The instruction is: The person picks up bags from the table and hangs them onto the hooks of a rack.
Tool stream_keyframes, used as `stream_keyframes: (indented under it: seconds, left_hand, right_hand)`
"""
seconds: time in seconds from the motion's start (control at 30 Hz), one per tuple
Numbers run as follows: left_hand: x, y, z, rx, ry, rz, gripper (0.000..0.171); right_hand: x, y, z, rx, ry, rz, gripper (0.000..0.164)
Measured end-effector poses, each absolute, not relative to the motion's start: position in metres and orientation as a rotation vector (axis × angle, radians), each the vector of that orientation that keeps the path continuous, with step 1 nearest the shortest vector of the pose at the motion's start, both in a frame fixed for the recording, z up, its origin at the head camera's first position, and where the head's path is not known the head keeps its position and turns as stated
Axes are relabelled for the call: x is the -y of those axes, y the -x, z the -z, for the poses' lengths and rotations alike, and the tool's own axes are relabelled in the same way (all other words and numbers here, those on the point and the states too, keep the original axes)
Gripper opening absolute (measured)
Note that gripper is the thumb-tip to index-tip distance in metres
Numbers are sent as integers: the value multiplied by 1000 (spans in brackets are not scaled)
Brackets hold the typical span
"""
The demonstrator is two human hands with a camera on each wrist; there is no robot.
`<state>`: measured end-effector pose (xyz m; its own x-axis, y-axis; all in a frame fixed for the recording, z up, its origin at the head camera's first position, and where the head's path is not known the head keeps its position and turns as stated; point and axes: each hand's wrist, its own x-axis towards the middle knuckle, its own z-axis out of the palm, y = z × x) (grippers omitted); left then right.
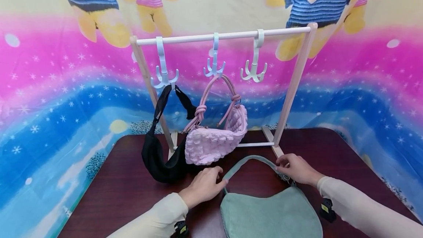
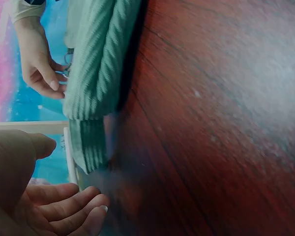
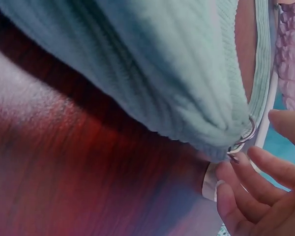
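A green ribbed shoulder bag (image 1: 271, 212) lies on the table, its strap (image 1: 252, 158) arching away toward the rack. My left hand (image 1: 205, 183) is at the strap's left side. In the left wrist view, that hand's thumb and fingers are spread apart with a gap between them. My right hand (image 1: 299, 169) is at the strap's right end, by the metal rings (image 3: 246, 135). Its fingers are loosely bent close to the rings in the right wrist view, thumb apart; whether they touch is hard to tell.
A wooden rack (image 1: 294, 87) stands behind on the dark red table (image 1: 109, 194). A black bag (image 1: 153, 159) hangs from the left hook (image 1: 162, 65), a pink puffy bag (image 1: 214, 144) from the middle hook (image 1: 215, 56). The right hook (image 1: 255, 56) holds nothing. A printed cloth (image 1: 66, 102) hangs behind.
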<state>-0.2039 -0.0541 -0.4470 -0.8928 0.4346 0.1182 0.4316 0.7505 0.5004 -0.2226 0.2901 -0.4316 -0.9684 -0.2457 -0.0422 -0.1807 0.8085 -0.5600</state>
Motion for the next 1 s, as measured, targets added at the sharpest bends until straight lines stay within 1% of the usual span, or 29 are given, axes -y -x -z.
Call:
stream_keyframes:
  seconds: [0.2,0.33,0.5,0.63,0.8,1.0]
  left_hand:
    - [55,206,450,-2925,-728,-824,32]
    - [54,208,452,-2929,-735,-837,31]
    - [52,209,455,-2949,-710,-852,29]
    - [51,210,457,-2952,-721,-866,23]
    - [50,212,460,-2943,-738,-866,16]
    - [50,216,461,-2892,-729,-918,14]
  right_hand:
    - [-293,222,433,-2868,341,861,22]
    - [-294,223,434,-2865,341,831,16]
    - [-295,224,436,-2857,398,834,10]
    - [-295,224,437,-2842,448,842,6]
    - [-294,224,438,-2830,488,828,8]
    - [-290,225,438,-2827,503,807,13]
